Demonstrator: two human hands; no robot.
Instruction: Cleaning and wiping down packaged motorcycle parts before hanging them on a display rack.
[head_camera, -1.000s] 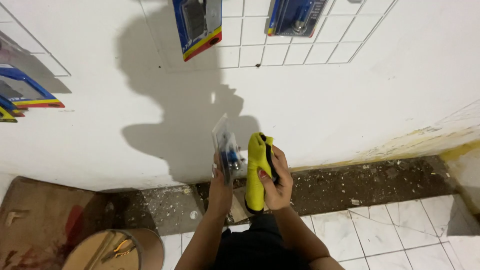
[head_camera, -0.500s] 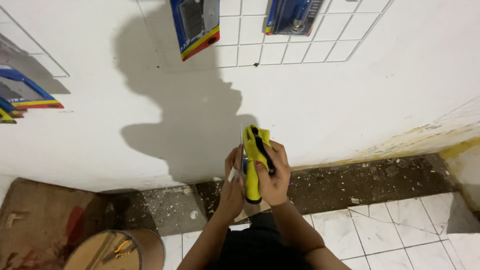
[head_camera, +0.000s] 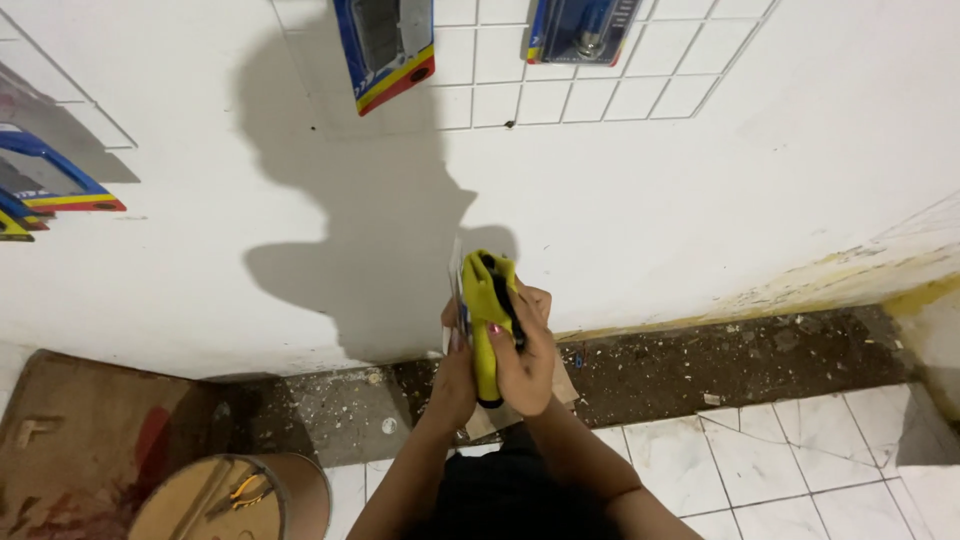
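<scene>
My right hand (head_camera: 525, 352) is closed around a yellow cloth (head_camera: 485, 310) and presses it against a thin clear blister pack (head_camera: 456, 290). My left hand (head_camera: 455, 372) grips that pack from the left side, holding it edge-on in front of the white wall. The cloth covers most of the pack, so its contents are hidden. Both forearms rise from the bottom of the view.
A white wire grid (head_camera: 560, 70) on the wall carries two hanging blue packaged goods (head_camera: 385, 45). More blue and yellow packages (head_camera: 45, 185) hang at the left. Below are a brown cardboard sheet (head_camera: 70, 430), a round tub of tools (head_camera: 230, 495), a rubble strip and white floor tiles (head_camera: 780, 460).
The pack in my left hand has come together with the yellow cloth in my right hand. Both hands now meet at the centre, slightly higher.
</scene>
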